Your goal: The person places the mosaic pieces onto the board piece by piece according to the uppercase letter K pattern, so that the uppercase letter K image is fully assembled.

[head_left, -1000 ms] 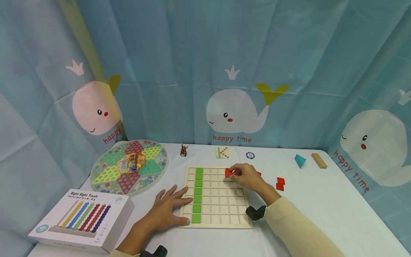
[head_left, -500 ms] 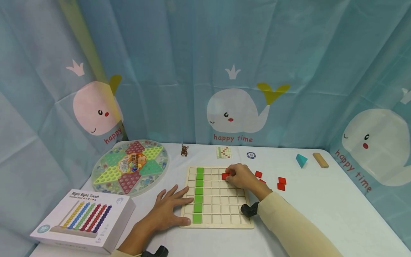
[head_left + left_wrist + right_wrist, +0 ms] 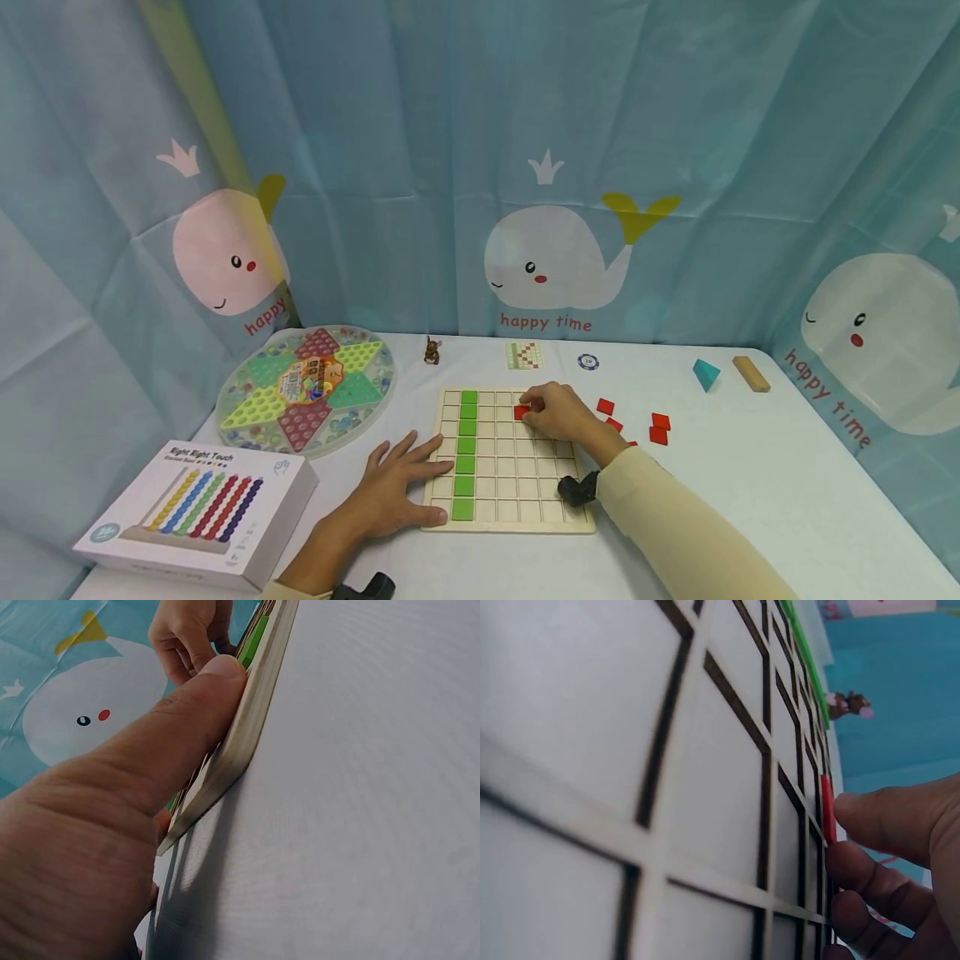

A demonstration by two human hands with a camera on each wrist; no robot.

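Observation:
A wooden grid board point(image 3: 517, 527) lies on the white table, with one column of green square tiles point(image 3: 466, 446) set in its cells. My left hand point(image 3: 390, 487) rests spread on the board's left edge; in the left wrist view its thumb point(image 3: 187, 705) lies along the rim. Over the board's far rows, my right hand point(image 3: 558, 410) pinches a red square tile point(image 3: 521, 412) between thumb and fingers. The right wrist view shows that red tile point(image 3: 828, 808) close against the grid, beside the thumb tip.
Several loose red tiles point(image 3: 659, 436) lie right of the board. Behind it are a patterned card point(image 3: 523, 356), a poker chip point(image 3: 588, 362) and a small brown figurine point(image 3: 432, 351). A teal pyramid point(image 3: 706, 375), wooden block point(image 3: 751, 374), round star-patterned game board point(image 3: 348, 417) and white box point(image 3: 288, 508) stand around.
My right hand has shifted slightly left over the board with the red tile, uncovering more loose red tiles on the right. The left hand stays in place.

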